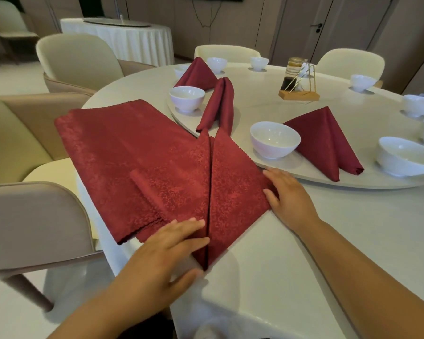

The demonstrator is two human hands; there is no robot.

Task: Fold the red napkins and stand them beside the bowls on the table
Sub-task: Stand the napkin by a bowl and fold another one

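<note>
Here the red napkin (pixel 230 187) lies pressed under left hand (pixel 167 250) and right hand (pixel 289 194), each grip flat-fingered.

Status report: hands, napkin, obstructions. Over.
Both hands open: left hand pressing near tip of red patterned cloth napkin, right hand flat on its right corner. Napkin mid-fold, flat, not yet standing. White ceramic bowl close beyond; nothing blocking.

A deep red napkin (pixel 230 182) with a tone-on-tone leafy pattern lies at the near edge of a cream-white table (pixel 328 241). The folded napkins (pixel 326 140) farther in show a darker wine red. The bowls (pixel 274 139) are plain glossy white. Chairs (pixel 76 55) at the left edge are cream with beige shells. A stand (pixel 299 95) has a pale wooden base, and its bottle (pixel 288 83) is dark brown.
</note>
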